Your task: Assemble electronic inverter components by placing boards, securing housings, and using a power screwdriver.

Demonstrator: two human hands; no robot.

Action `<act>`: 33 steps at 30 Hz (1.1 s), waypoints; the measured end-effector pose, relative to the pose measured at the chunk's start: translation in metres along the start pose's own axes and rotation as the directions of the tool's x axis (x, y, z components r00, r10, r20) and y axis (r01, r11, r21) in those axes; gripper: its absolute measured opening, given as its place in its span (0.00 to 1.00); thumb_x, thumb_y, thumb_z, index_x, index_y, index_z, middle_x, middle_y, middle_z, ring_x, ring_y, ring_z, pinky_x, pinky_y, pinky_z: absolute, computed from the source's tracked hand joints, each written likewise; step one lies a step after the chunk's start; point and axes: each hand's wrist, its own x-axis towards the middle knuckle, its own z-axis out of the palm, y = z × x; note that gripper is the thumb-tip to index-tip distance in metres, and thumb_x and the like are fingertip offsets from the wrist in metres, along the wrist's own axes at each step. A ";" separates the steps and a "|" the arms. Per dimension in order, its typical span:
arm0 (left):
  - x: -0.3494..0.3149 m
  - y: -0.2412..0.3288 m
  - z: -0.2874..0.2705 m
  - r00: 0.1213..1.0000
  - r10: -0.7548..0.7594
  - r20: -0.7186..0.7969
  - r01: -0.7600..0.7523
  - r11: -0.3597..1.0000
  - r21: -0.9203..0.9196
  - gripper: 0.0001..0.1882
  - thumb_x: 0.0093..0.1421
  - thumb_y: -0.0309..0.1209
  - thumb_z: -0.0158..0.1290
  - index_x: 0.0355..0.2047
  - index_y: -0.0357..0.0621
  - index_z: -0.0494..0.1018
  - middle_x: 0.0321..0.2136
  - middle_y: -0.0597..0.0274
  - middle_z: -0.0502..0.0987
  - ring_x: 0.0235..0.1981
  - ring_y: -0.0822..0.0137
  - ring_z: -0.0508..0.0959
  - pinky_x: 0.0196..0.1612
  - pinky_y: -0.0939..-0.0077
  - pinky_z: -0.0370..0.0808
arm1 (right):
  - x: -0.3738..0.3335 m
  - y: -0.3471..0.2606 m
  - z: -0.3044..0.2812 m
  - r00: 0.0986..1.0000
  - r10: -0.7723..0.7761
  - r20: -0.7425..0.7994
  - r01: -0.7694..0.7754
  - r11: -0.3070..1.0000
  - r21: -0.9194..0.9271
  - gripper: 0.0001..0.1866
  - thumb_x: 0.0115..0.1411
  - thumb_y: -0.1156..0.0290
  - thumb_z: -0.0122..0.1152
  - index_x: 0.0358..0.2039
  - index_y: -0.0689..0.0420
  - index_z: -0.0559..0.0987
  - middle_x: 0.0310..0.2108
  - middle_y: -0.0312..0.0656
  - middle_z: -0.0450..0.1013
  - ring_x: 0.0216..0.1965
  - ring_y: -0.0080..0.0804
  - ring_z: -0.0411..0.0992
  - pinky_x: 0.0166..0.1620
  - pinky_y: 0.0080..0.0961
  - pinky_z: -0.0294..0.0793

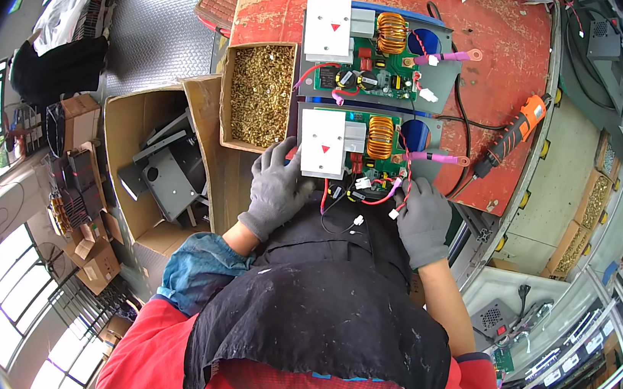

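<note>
1. near circuit-board assembly (357,134): on the near edge of the red table (496,54), between the two hands, wires hanging from its near side.
2. left hand (276,190): grey-gloved, at the assembly's near left corner; fingers slightly spread, though whether they grip cannot be told.
3. right hand (425,223): grey-gloved, by the near right corner, beside the wires; fingers bent, any pinch hidden.
4. far circuit-board assembly (363,24): directly beyond the near one.
5. cardboard box (225,100): left of both assemblies, holding brass-coloured small parts (262,89).
6. orange-and-black power screwdriver (517,129): lying at right.
</note>
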 end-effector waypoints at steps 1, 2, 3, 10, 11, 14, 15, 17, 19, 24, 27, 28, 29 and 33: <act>0.000 0.000 0.000 1.000 0.008 -0.016 -0.008 1.000 0.019 0.39 0.51 0.39 0.58 0.64 0.52 0.60 0.60 0.48 0.63 0.61 0.45 0.62 0.61 0.44 0.57 | 0.000 0.000 0.000 1.000 -0.012 -0.009 0.012 1.000 -0.018 0.07 0.53 0.69 0.60 0.32 0.55 0.75 0.29 0.41 0.69 0.32 0.42 0.72 0.34 0.38 0.72; 0.000 0.001 0.000 1.000 0.004 -0.011 -0.004 0.999 0.038 0.39 0.51 0.39 0.57 0.64 0.52 0.60 0.60 0.48 0.63 0.61 0.45 0.62 0.61 0.44 0.57 | 0.000 0.000 0.000 1.000 -0.020 0.001 0.020 0.999 -0.038 0.06 0.54 0.69 0.60 0.32 0.55 0.76 0.28 0.41 0.69 0.32 0.41 0.72 0.34 0.37 0.72; -0.001 0.002 0.000 1.000 0.003 -0.014 -0.003 0.998 0.059 0.39 0.51 0.40 0.57 0.64 0.52 0.60 0.60 0.48 0.63 0.61 0.45 0.62 0.61 0.44 0.56 | 0.001 0.000 0.000 1.000 -0.028 0.001 0.028 0.997 -0.067 0.06 0.55 0.68 0.59 0.31 0.55 0.76 0.28 0.41 0.69 0.32 0.40 0.71 0.34 0.37 0.72; -0.001 0.006 0.000 1.000 -0.009 -0.021 0.011 0.997 0.078 0.39 0.51 0.40 0.57 0.64 0.51 0.60 0.60 0.48 0.64 0.61 0.45 0.62 0.61 0.44 0.56 | 0.006 -0.003 -0.001 0.997 -0.048 0.058 0.058 0.982 -0.182 0.07 0.58 0.65 0.58 0.30 0.54 0.76 0.28 0.40 0.68 0.32 0.38 0.71 0.33 0.36 0.71; -0.001 0.006 0.000 1.000 -0.015 -0.019 0.016 0.997 0.077 0.38 0.51 0.39 0.57 0.64 0.51 0.61 0.60 0.48 0.64 0.61 0.45 0.62 0.61 0.44 0.57 | 0.004 -0.001 -0.005 0.996 -0.087 0.030 0.090 0.988 -0.129 0.07 0.58 0.65 0.58 0.31 0.54 0.76 0.28 0.40 0.69 0.32 0.38 0.72 0.33 0.37 0.72; -0.001 0.006 -0.003 0.999 -0.029 -0.018 0.030 0.998 0.060 0.37 0.50 0.39 0.57 0.62 0.51 0.62 0.60 0.48 0.64 0.61 0.45 0.62 0.61 0.44 0.57 | -0.003 0.014 -0.023 0.997 -0.049 -0.054 0.051 0.998 0.036 0.07 0.58 0.65 0.60 0.33 0.54 0.77 0.30 0.41 0.72 0.33 0.40 0.74 0.35 0.37 0.73; -0.001 0.007 -0.004 0.999 -0.031 -0.016 0.031 0.999 0.045 0.37 0.51 0.39 0.57 0.62 0.51 0.62 0.59 0.48 0.64 0.61 0.46 0.62 0.61 0.44 0.57 | -0.008 0.030 -0.035 0.991 0.000 -0.130 0.018 0.991 0.135 0.08 0.58 0.65 0.60 0.34 0.54 0.77 0.31 0.41 0.74 0.34 0.40 0.75 0.36 0.37 0.74; 0.000 0.008 -0.008 0.999 -0.047 0.004 0.047 0.999 0.021 0.37 0.51 0.39 0.57 0.63 0.51 0.62 0.59 0.48 0.64 0.61 0.46 0.62 0.61 0.43 0.57 | -0.004 0.070 -0.048 0.937 0.197 -0.290 -0.114 0.953 0.282 0.10 0.58 0.65 0.61 0.39 0.54 0.79 0.34 0.42 0.77 0.36 0.44 0.77 0.40 0.35 0.75; 0.001 0.010 -0.013 0.999 -0.038 -0.012 0.038 0.999 -0.007 0.36 0.52 0.38 0.56 0.63 0.51 0.62 0.59 0.48 0.64 0.60 0.45 0.63 0.61 0.44 0.57 | 0.017 0.120 -0.044 0.828 0.461 -0.319 -0.394 0.883 0.254 0.19 0.59 0.63 0.61 0.49 0.56 0.74 0.41 0.49 0.76 0.39 0.48 0.76 0.43 0.37 0.75; 0.005 0.001 -0.025 0.988 -0.117 -0.101 0.111 0.992 -0.066 0.30 0.53 0.36 0.55 0.59 0.55 0.68 0.55 0.50 0.68 0.57 0.47 0.67 0.57 0.48 0.63 | 0.083 0.206 0.015 0.605 0.718 -0.343 -0.674 0.692 0.260 0.43 0.52 0.62 0.69 0.63 0.62 0.56 0.46 0.57 0.73 0.43 0.52 0.75 0.49 0.39 0.74; 0.017 -0.019 -0.029 0.946 -0.202 -0.252 0.164 0.973 -0.164 0.21 0.54 0.34 0.55 0.51 0.56 0.74 0.50 0.55 0.73 0.54 0.52 0.71 0.54 0.56 0.69 | 0.090 0.226 0.017 0.681 0.723 -0.118 -0.487 0.567 0.664 0.39 0.50 0.73 0.68 0.60 0.64 0.59 0.41 0.45 0.73 0.38 0.36 0.75 0.43 0.33 0.76; 0.024 -0.028 -0.029 0.940 -0.236 -0.246 0.198 0.965 -0.171 0.20 0.54 0.33 0.55 0.50 0.56 0.75 0.50 0.55 0.73 0.53 0.52 0.71 0.54 0.57 0.69 | 0.082 0.229 0.004 0.676 0.736 0.028 -0.518 0.449 0.728 0.33 0.50 0.77 0.66 0.56 0.62 0.63 0.38 0.40 0.71 0.33 0.28 0.72 0.36 0.29 0.75; 0.033 -0.037 -0.027 0.935 -0.256 -0.247 0.215 0.959 -0.182 0.19 0.54 0.32 0.54 0.49 0.56 0.75 0.49 0.55 0.73 0.52 0.53 0.72 0.53 0.57 0.69 | 0.071 0.225 -0.004 0.670 0.740 -0.056 -0.363 0.393 0.845 0.28 0.49 0.80 0.64 0.51 0.59 0.67 0.36 0.37 0.69 0.28 0.24 0.69 0.30 0.25 0.73; 0.068 -0.057 -0.009 0.923 -0.202 -0.329 0.233 0.971 0.057 0.17 0.54 0.29 0.53 0.46 0.56 0.75 0.45 0.58 0.73 0.51 0.52 0.72 0.50 0.57 0.72 | 0.020 0.190 -0.061 0.541 0.718 -0.438 -0.263 0.639 0.723 0.33 0.49 0.80 0.66 0.55 0.61 0.64 0.35 0.39 0.69 0.29 0.27 0.70 0.31 0.27 0.73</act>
